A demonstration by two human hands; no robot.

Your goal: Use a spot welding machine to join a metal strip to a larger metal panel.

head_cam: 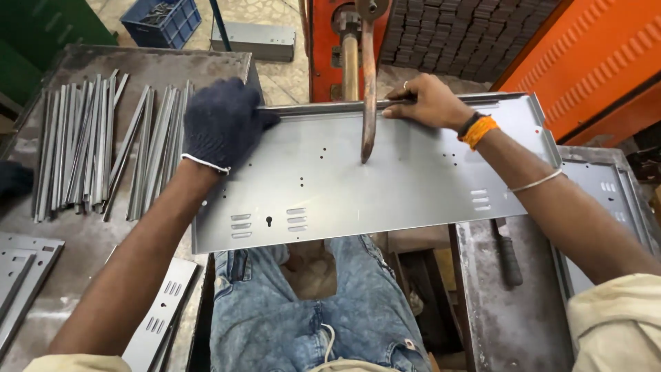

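Observation:
A long grey sheet-metal panel (385,186) with punched holes and louvre slots lies across in front of me, over my lap. My left hand (222,124), in a dark knit glove, presses on the panel's far left corner. My right hand (428,102), bare with an orange wristband, pinches a thin metal strip (323,108) against the panel's far edge. A rusty pointed arm (368,89) of the orange machine (330,41) hangs down over the panel's middle, its tip close above the sheet.
Several thin metal strips (96,148) lie on the bench at left. More punched panels rest at lower left (162,310) and at right (613,200). A blue crate (162,21) and stacked dark parts (461,34) sit behind. A dark-handled tool (508,258) lies on the right bench.

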